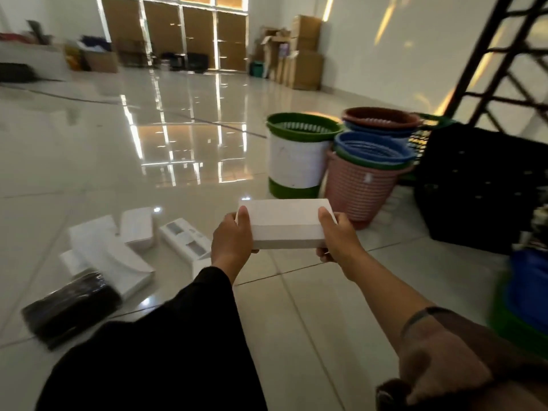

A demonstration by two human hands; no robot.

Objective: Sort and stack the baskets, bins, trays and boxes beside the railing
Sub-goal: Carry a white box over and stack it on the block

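I hold a flat white box [284, 222] level in front of me, above the tiled floor. My left hand [232, 240] grips its left end, thumb on top. My right hand [336, 235] grips its right end the same way. Beyond the box stand stacked round baskets: a green and white stack [298, 157], a pink basket [360, 185] with blue and green ones nested in it, and a brown-topped blue stack [382, 120]. A black crate [480, 185] sits by the dark railing [501, 69].
Several white boxes [109, 253] and a black wrapped bundle [71, 307] lie on the floor at the left. Blue and green bins [527, 301] stand at the right edge. Cardboard cartons [305, 51] are stacked against the far wall. Glossy floor stretches ahead.
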